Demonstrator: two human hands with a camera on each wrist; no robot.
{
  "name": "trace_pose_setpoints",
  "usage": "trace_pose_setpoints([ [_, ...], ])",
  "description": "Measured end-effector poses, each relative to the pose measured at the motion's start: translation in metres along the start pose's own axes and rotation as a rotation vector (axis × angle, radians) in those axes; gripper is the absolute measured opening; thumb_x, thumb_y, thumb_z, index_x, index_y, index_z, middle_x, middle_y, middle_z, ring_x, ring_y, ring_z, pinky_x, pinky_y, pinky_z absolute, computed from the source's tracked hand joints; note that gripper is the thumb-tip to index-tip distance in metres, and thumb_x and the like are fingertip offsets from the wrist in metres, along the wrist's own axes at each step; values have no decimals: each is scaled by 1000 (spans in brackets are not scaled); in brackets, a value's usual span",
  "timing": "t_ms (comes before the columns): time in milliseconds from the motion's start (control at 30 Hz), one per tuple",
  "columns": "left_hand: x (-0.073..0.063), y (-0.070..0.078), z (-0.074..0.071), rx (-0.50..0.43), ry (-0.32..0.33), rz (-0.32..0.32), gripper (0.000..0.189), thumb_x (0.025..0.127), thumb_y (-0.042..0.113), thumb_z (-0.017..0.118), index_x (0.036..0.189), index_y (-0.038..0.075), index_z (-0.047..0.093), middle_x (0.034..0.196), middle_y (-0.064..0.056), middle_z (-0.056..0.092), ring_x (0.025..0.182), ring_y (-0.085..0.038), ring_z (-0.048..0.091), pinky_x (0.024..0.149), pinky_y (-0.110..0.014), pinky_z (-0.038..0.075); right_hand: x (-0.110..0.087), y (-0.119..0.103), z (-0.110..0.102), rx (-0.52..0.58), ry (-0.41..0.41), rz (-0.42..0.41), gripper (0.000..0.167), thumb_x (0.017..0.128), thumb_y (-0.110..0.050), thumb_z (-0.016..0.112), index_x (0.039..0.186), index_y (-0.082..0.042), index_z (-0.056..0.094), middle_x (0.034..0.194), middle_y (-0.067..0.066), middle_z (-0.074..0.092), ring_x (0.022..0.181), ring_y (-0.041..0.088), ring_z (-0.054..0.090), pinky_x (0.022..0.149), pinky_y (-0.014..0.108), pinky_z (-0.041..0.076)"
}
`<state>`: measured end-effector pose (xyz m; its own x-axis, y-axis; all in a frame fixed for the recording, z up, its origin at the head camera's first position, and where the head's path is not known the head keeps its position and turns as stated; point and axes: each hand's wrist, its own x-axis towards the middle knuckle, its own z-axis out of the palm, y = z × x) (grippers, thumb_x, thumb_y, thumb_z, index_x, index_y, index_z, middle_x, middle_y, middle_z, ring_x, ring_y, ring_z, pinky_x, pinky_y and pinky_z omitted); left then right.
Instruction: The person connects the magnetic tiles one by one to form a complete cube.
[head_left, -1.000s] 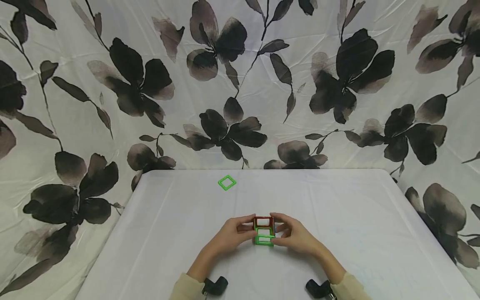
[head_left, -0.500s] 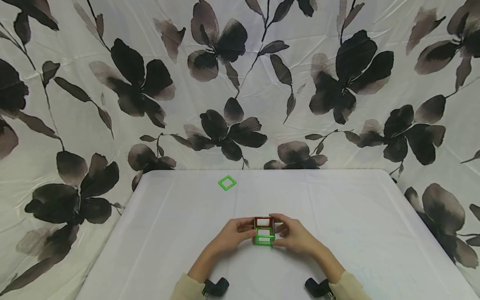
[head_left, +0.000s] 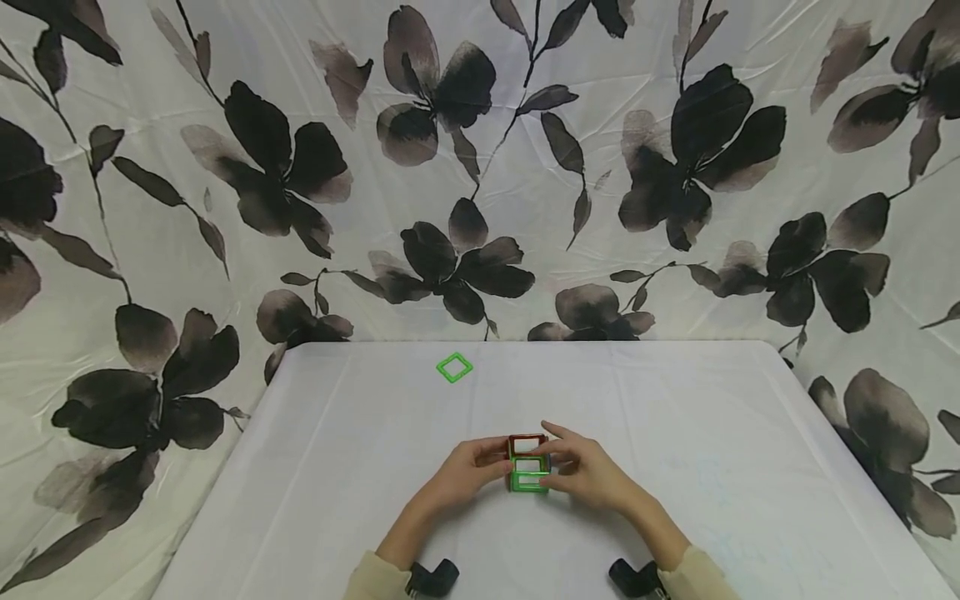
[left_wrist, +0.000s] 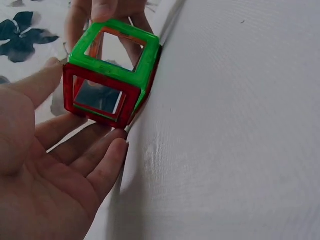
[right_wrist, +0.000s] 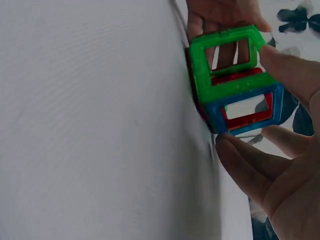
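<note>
A small cube of magnetic tiles (head_left: pixel 529 489) stands on the white table between my two hands. Its square frames are green on the near side, red (left_wrist: pixel 102 80) on the left and blue (right_wrist: pixel 248 95) on the right. My left hand (head_left: pixel 468 475) holds the cube's left side, thumb near the front and fingers along the rear and lower edge. My right hand (head_left: pixel 592 477) grips the right side: its thumb presses the green tile's corner, other fingers lie by the blue tile, and the index finger is raised off the cube.
A loose green square tile (head_left: pixel 444 374) lies near the table's far edge, left of centre. Behind the white table (head_left: pixel 360 408) hangs a floral cloth (head_left: pixel 525 183). Black wrist devices (head_left: pixel 433 578) sit at both forearms.
My right index finger has lifted away from the cube's far corner, and another right finger now reaches over its top. The left hand keeps its hold; the cube stays in place.
</note>
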<state>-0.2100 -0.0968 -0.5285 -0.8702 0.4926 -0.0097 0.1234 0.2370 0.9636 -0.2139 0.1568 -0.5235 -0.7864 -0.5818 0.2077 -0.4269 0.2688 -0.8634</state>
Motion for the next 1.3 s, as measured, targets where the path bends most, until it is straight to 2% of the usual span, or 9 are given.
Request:
trace_pose_setpoints([
  [67,-1,1,0,-14,-16,0,52,96,21,64,139,-3,47,133,-16,57,118,-26,58,94,-35,47,0,0,1,16,10,-4,25,84,-16,77,108,-10,73,147,25,38,109,33,62,80,35,54],
  [167,-1,1,0,-34,-33,-5,56,94,19,66,141,-3,45,136,-18,54,120,-27,56,92,-33,48,0,0,2,22,23,4,13,85,-18,77,96,-13,76,144,25,41,111,34,60,81,36,54],
  [467,-1,-2,0,-14,-27,-8,57,93,18,68,141,-3,46,136,-16,54,121,-24,56,93,-32,47,-1,0,2,10,37,-32,12,85,-15,77,95,-10,77,141,27,44,116,39,56,81,40,54],
  [700,-1,-3,1,1,-20,-5,57,93,20,67,142,-1,45,136,-15,55,120,-24,56,94,-31,47,-1,-1,2,30,26,-27,11,86,-13,75,96,-9,77,141,28,44,117,41,54,81,39,54],
  [767,-2,-3,1,2,-19,-14,58,93,21,68,143,0,45,137,-15,54,121,-24,56,94,-31,47,-1,0,2,38,21,-24,17,85,-12,76,101,-6,75,141,28,44,116,41,55,80,38,55],
  [833,-2,-3,0,-5,-19,-18,64,92,21,70,145,1,41,137,-16,53,122,-25,55,95,-33,46,-1,1,2,35,16,-14,34,83,-12,78,115,-3,70,141,26,45,113,39,58,79,37,55],
  [933,-3,-5,0,-11,-20,-16,71,89,21,73,148,5,37,138,-16,52,123,-26,53,98,-36,44,-2,3,1,14,5,25,66,80,-13,81,137,-1,51,143,22,45,110,36,61,78,35,55],
  [1000,-3,-5,0,-14,-19,-3,74,88,19,74,149,6,36,137,-17,52,123,-28,53,99,-38,44,-3,4,0,0,1,51,79,78,-12,83,144,-3,41,142,19,46,108,34,62,78,35,55],
  [1300,-4,-4,0,16,-28,20,67,91,17,70,148,6,38,140,-16,49,123,-26,53,98,-35,44,-3,5,-4,13,3,94,79,77,-11,83,144,-2,43,137,15,52,106,29,63,80,34,54],
])
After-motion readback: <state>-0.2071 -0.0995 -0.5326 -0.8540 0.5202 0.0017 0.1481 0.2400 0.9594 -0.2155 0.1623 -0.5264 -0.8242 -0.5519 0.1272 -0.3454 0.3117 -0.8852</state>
